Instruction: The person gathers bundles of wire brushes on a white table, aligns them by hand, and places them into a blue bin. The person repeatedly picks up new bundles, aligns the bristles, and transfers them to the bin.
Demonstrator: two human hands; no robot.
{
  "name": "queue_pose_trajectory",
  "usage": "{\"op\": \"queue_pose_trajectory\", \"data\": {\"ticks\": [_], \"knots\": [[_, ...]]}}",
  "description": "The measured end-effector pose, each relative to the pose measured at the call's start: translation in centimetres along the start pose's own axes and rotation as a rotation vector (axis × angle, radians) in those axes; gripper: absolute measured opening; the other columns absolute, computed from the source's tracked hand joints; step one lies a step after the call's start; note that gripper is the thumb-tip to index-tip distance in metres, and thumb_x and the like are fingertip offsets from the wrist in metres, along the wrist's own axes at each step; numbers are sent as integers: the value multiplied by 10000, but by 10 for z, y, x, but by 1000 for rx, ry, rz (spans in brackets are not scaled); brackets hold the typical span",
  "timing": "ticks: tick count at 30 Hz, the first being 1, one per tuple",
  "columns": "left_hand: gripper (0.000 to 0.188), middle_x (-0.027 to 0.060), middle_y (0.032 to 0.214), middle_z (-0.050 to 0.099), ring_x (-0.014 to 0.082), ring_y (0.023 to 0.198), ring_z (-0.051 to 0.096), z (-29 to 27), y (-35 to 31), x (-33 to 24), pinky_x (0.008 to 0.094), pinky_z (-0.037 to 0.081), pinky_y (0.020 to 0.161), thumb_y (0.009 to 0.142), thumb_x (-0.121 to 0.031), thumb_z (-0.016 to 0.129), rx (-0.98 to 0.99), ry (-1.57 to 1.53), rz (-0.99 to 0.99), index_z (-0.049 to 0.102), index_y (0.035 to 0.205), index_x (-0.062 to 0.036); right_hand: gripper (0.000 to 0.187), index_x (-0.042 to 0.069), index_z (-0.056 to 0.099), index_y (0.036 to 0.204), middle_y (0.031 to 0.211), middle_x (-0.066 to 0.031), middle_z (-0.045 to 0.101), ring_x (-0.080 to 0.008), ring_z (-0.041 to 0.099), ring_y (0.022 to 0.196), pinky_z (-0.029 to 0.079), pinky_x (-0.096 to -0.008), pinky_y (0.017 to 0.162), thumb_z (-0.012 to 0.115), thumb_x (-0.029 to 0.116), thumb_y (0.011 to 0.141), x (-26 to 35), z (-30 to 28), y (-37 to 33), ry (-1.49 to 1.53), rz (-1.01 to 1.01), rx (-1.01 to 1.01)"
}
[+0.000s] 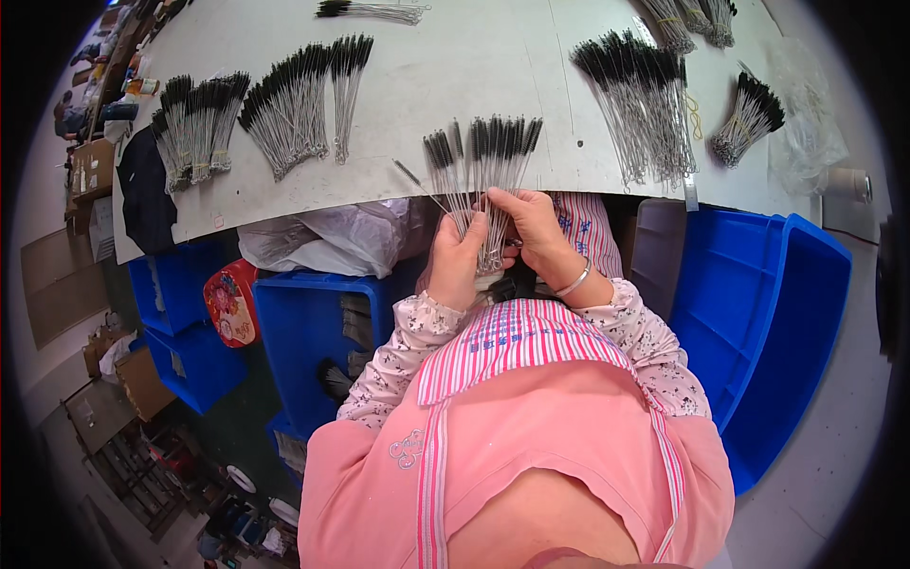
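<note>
Between my two hands, just off the table's near edge, is a bunch of wire-handled bottle brushes with black bristle heads pointing away from me. My left hand is closed round the left part of the bunch, its thumb along the wire stems. One brush leans out to the left, apart from the others. Fingers of my right hand pinch the stems on the right side, thumb on top. The looped wire ends hang below the hands, partly hidden by them.
On the white table, brush piles lie to the left and another large pile to the right. A tied bundle sits near a clear plastic bag. Blue crates flank me, with a white plastic bag at left.
</note>
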State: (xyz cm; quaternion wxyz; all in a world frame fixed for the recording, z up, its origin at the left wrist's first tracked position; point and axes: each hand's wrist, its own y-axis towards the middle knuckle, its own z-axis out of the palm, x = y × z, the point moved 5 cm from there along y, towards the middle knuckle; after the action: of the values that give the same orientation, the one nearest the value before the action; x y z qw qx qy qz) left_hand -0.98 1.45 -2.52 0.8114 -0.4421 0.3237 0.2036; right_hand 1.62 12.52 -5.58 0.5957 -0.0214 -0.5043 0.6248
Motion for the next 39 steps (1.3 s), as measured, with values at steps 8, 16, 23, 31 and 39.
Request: {"op": "queue_pose_trajectory", "data": {"ticks": [8, 16, 23, 31, 39], "knots": [[253, 114, 902, 614, 228, 691, 654, -1, 1, 4, 338, 568, 569, 968, -278, 407, -13, -86, -13, 418, 1098, -61, 176, 8, 585, 838, 690, -56, 619, -124, 578, 509, 461, -237, 422, 664, 162, 805, 3, 6, -7, -2, -4, -32], [186, 39, 825, 576, 147, 675, 617, -17, 11, 16, 316, 559, 573, 935, -220, 504, -75, -1, 111, 466, 1034, -68, 201, 16, 589, 861, 759, -56, 628, -135, 606, 609, 499, -251, 534, 671, 194, 813, 5, 14, -11, 59, -57, -26], [164, 35, 790, 601, 83, 628, 571, -11, 7, 9, 227, 494, 559, 926, -185, 525, -88, -85, 63, 536, 971, -28, 185, 34, 594, 839, 676, -36, 621, -95, 549, 470, 398, -206, 372, 660, 206, 828, 4, 9, -9, 39, -68, -50], [139, 31, 871, 597, 106, 711, 592, -6, 5, 9, 259, 504, 584, 906, -162, 552, -44, -14, 39, 527, 973, -43, 140, 30, 590, 858, 737, -61, 632, -118, 582, 531, 438, -223, 425, 640, 156, 828, -2, 6, -4, 83, -86, -57], [140, 17, 864, 586, 96, 742, 582, -8, 5, 9, 257, 498, 649, 903, -127, 544, -89, -106, 68, 525, 1020, -51, 114, 13, 575, 885, 771, -51, 616, -137, 595, 622, 496, -257, 555, 625, 89, 816, -3, 1, -2, 143, -70, -85]]}}
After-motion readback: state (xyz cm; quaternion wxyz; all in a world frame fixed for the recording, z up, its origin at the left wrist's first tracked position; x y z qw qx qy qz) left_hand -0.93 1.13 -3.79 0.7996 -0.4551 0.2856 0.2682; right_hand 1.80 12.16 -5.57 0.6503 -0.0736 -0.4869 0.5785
